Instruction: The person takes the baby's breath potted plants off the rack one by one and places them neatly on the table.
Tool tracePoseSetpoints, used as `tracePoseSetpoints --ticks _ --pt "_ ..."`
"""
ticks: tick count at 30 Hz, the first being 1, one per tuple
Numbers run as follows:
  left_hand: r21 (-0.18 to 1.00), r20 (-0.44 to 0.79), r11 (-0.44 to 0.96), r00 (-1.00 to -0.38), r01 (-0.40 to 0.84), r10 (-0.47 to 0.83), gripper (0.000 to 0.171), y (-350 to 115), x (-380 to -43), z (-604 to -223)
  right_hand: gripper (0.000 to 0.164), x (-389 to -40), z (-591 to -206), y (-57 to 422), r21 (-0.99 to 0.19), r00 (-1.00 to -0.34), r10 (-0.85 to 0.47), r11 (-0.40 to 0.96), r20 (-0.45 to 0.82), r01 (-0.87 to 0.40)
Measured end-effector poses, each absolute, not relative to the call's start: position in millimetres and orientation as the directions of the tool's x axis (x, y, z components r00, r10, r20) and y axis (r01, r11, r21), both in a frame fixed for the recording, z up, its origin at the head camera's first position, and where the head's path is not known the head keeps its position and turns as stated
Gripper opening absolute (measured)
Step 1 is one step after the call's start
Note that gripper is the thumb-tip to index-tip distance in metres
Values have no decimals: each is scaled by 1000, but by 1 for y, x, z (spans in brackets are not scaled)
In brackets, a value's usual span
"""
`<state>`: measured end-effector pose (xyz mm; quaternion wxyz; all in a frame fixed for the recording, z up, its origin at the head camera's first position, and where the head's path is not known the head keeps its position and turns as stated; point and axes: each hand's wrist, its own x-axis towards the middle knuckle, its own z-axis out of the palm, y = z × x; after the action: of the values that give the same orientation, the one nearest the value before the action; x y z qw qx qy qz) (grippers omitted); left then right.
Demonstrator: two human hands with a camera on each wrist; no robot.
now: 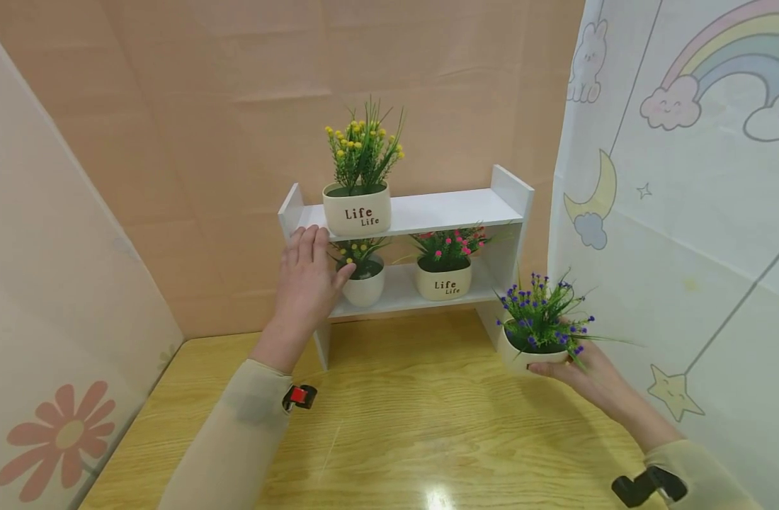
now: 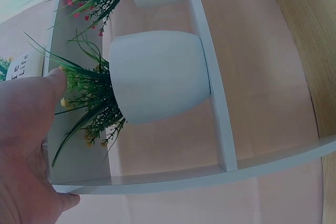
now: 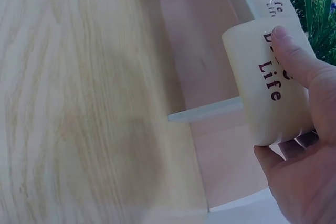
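My left hand point(image 1: 308, 276) rests at the left end of the white shelf's upper board point(image 1: 453, 209), fingers fairly straight against its edge. Its thumb reaches in front of a round white pot of small yellow flowers point(image 1: 364, 287) on the lower board. In the left wrist view that hand point(image 2: 23, 140) lies at the shelf's corner, its other fingers mostly hidden. My right hand point(image 1: 596, 375) holds a cream "Life" flowerpot with purple flowers point(image 1: 517, 354) off the shelf's right side. The right wrist view shows its thumb across the lettering of the held pot point(image 3: 262, 93).
A cream pot of yellow flowers point(image 1: 357, 212) stands on the upper board, and one with pink flowers point(image 1: 443, 283) on the lower board. The shelf is on a wooden table point(image 1: 396, 418). Patterned cloth walls point(image 1: 734, 248) flank it; a plain peach cloth point(image 1: 224, 142) hangs behind.
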<state>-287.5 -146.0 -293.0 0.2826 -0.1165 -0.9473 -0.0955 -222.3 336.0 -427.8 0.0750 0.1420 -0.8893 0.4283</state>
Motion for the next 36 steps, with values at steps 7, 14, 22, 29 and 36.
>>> tracePoseSetpoints --ticks 7,14,22,29,36 --pt "114 560 954 -811 277 168 84 -147 -288 -295 75 -226 -443 342 -762 -955 -197 576 222 -296" --pt "109 557 955 -812 276 172 84 -148 -287 -295 77 -229 -455 345 -745 -967 -171 616 190 -256" --pt "114 555 955 -815 272 166 83 -146 -287 -294 89 -235 -469 351 -755 -962 -198 598 188 -270" --pt "117 547 956 -821 271 166 84 -145 -288 -294 92 -243 -486 357 -738 -960 -197 615 197 -277" --pt "121 551 955 -818 271 163 83 -145 -289 -294 100 -244 -497 361 -740 -966 -187 622 177 -256"
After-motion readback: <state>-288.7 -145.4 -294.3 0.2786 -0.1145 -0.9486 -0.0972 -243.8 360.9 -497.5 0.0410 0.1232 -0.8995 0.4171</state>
